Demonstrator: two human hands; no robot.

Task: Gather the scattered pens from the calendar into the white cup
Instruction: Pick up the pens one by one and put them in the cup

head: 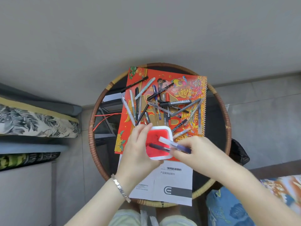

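Observation:
A white square cup (pixel 169 132) with a red inside stands on the near edge of the red calendar (pixel 192 88). My left hand (pixel 140 147) grips the cup's left side. Over its right rim, my right hand (pixel 195 154) holds two pens (pixel 172 144), one clear-capped with a blue barrel and one dark, their tips angled into the cup. Several more pens (pixel 162 103) lie scattered across the calendar beyond the cup, in black, white, grey and blue.
The calendar lies on a round dark table with a wicker rim (pixel 94 121). A white printed manual (pixel 172 185) lies under my wrists. A leaf-patterned cushion (pixel 32 121) is at the left, blue fabric (pixel 228 207) at the lower right.

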